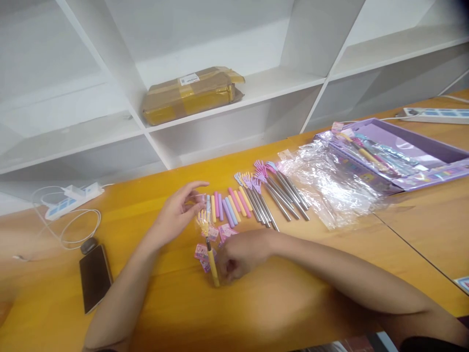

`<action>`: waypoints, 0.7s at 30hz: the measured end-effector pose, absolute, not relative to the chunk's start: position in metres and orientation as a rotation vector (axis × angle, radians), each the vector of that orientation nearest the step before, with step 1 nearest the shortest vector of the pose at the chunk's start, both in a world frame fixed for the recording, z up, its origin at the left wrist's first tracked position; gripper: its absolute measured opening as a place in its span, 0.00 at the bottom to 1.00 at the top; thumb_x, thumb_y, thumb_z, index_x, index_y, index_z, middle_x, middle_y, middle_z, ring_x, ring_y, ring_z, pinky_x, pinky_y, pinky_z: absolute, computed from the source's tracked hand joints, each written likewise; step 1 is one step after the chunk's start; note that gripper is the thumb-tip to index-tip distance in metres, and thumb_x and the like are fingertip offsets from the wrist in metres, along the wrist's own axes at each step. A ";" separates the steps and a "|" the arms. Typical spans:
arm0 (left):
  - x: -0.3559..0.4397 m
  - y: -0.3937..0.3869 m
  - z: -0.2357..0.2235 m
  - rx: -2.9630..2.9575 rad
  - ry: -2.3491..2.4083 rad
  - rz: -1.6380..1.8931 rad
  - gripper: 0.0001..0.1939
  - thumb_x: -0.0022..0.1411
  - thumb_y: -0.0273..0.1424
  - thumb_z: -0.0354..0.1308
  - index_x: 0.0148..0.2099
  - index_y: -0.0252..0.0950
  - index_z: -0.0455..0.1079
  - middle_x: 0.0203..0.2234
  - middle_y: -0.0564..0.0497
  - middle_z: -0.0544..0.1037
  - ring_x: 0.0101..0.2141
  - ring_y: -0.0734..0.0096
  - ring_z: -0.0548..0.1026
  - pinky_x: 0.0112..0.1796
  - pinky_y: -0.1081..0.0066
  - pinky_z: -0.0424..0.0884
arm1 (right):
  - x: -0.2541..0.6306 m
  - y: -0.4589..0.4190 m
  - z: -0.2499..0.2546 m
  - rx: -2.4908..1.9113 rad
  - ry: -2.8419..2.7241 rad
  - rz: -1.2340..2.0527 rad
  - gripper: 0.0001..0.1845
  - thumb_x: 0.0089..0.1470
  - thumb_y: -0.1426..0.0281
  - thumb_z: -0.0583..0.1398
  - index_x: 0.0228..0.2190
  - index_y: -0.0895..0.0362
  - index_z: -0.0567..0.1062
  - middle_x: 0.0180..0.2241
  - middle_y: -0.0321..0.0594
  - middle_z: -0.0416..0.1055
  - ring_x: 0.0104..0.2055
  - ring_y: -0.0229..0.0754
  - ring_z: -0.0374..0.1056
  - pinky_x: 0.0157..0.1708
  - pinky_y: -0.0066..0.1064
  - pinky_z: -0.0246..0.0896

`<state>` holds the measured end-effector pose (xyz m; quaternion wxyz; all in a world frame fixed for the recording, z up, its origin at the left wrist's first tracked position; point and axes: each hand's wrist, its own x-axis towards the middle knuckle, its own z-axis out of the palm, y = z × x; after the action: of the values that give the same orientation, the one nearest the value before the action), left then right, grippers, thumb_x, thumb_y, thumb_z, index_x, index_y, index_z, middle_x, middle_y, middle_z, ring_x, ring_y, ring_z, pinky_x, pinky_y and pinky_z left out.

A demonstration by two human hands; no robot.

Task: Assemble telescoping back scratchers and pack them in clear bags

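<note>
Currently both bare hands are working around one yellow claw-headed back scratcher with a metal shaft and yellow cylindrical handle (pixel 212 266), tilted at the near side of the wooden table (pixel 176 303), claw away from the wearer. Left hand (pixel 176 212) is at the claw end, fingers half curled, thumb apart; can't tell whether it pinches anything. Right hand (pixel 245 252) is curled right beside the handle, motion-blurred; grip on it can't be confirmed. Small pink printed cards (pixel 201 252) lie around the shaft, between the hands. Beyond them: a row of pastel cylindrical sleeves (pixel 227 213) in pink, yellow, purple and blue, then bare metal rods with coloured claw heads (pixel 282 199) to the right, no sleeves on. Further right, crumpled clear plastic bags (pixel 337 190) lie against an open purple cardboard box (pixel 436 178). Step in hand, as judged: handling a single scratcher whose handle is already on its shaft; whether the handle is fully seated isn't clear. Next move calls for a sure hold on the handle, the claw end kept steady, and fingertips clear of the loose cards and neighbouring sleeves.
</note>
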<state>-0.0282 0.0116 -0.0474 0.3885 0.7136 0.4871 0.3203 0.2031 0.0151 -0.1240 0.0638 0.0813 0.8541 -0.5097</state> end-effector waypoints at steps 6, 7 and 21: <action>-0.022 0.008 -0.048 1.688 1.263 0.905 0.22 0.66 0.38 0.69 0.60 0.43 0.72 0.37 0.51 0.80 0.41 0.65 0.79 0.46 0.66 0.74 | 0.217 0.036 -0.092 0.837 2.841 -1.868 0.20 0.62 0.54 0.67 0.40 0.59 0.77 0.32 0.35 0.75 0.29 0.34 0.66 0.30 0.26 0.58; -0.020 0.007 -0.048 1.681 1.260 0.907 0.22 0.65 0.38 0.69 0.59 0.42 0.73 0.36 0.51 0.81 0.40 0.65 0.79 0.45 0.66 0.74 | 0.217 0.037 -0.090 0.912 2.845 -1.960 0.21 0.63 0.52 0.66 0.41 0.59 0.76 0.31 0.35 0.74 0.28 0.34 0.65 0.29 0.26 0.58; -0.007 0.003 -0.047 1.757 1.294 0.942 0.11 0.66 0.40 0.68 0.38 0.36 0.77 0.30 0.52 0.81 0.32 0.70 0.77 0.36 0.72 0.71 | 0.218 0.034 -0.079 1.002 2.913 -2.125 0.14 0.62 0.61 0.65 0.30 0.57 0.73 0.24 0.30 0.67 0.26 0.32 0.58 0.29 0.28 0.53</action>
<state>-0.0072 0.0025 -0.0470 0.3730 0.6859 0.5050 0.3679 0.2185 0.0339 -0.0795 -0.2960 0.2556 0.7435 -0.5424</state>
